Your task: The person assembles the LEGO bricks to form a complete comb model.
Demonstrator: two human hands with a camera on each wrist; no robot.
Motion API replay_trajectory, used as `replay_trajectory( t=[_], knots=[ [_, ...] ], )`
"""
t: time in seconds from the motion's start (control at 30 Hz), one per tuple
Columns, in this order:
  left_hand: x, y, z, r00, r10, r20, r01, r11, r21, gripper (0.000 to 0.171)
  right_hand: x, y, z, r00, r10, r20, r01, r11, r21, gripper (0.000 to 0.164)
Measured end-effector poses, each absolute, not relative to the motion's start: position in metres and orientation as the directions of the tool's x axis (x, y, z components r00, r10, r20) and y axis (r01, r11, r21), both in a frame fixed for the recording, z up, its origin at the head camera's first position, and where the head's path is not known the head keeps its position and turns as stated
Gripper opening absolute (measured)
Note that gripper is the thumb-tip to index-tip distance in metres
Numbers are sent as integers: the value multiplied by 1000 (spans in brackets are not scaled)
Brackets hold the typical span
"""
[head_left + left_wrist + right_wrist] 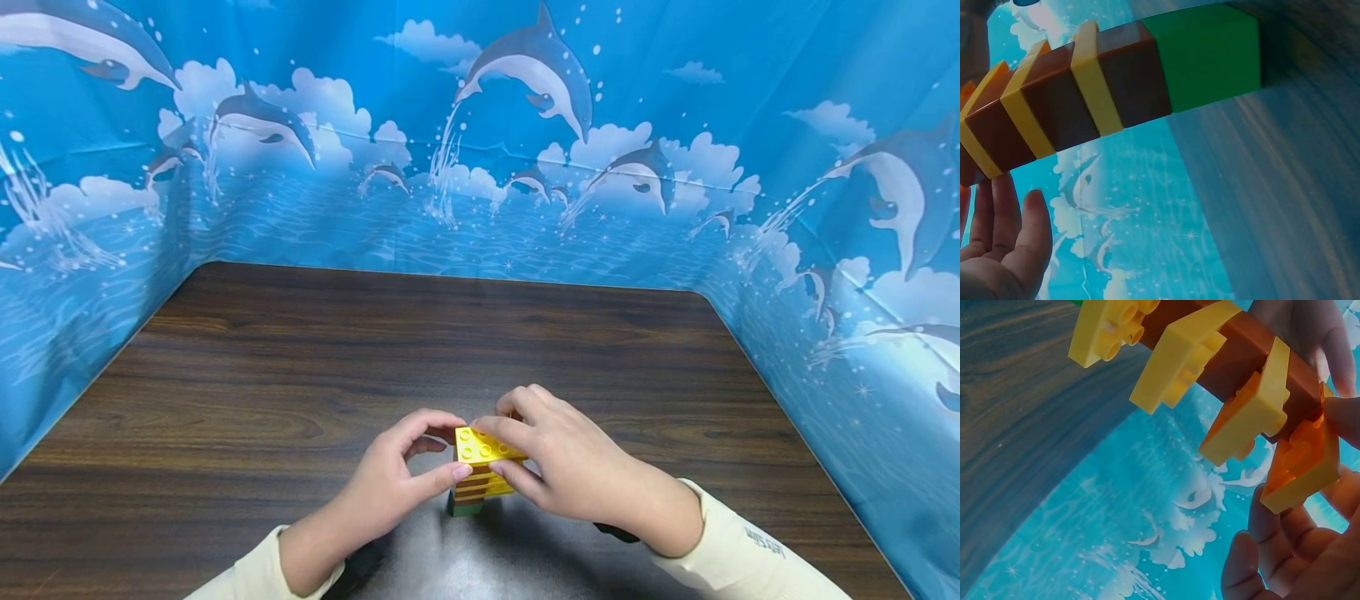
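A tower of toy building bricks stands on the table in front of me. Its base is a green block; above it, brown blocks alternate with thin yellow bricks that jut out toward the right like steps. The topmost yellow studded brick lies across the tower's top. My left hand holds the upper end, thumb on the near side and fingers on the far side. With thumb and index finger, my right hand pinches the top yellow brick, whose hollow underside shows in the right wrist view.
The dark wood-grain table stretches away behind the tower, with a shiny glare near its front edge. A blue curtain printed with dolphins and clouds borders the table at the back and both sides.
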State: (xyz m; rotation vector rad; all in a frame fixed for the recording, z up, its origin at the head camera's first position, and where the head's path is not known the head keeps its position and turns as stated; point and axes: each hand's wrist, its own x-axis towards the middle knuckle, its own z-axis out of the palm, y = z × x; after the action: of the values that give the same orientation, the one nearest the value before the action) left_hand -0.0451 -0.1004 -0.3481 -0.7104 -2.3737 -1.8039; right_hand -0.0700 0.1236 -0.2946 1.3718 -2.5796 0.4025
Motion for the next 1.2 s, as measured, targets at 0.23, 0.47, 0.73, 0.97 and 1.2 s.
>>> replay_trajectory(
  t=[0.23,0.47,0.73,0.97,1.2],
  knots=[
    [-45,-97,-345,-886,302,351,425,228,876,27,-71,126,-297,-627,-739,248,-773,549,-317,40],
    [-45,-97,-345,-905,294,308,382,240,893,28,-73,129,-300,-654,-716,246,-723,495,-482,39],
    [-45,-96,-344,-899,304,315,384,205,900,27,-76,130,-303,-638,-723,266,-732,463,-499,38],
    [-45,-97,-342,-893,316,321,390,185,902,26,-77,130,-304,-631,-726,275,-741,459,-490,37],
    [-47,-98,-344,-889,317,330,398,180,900,26,-77,130,-304,-628,-728,275,-739,447,-503,38]
  ],
)
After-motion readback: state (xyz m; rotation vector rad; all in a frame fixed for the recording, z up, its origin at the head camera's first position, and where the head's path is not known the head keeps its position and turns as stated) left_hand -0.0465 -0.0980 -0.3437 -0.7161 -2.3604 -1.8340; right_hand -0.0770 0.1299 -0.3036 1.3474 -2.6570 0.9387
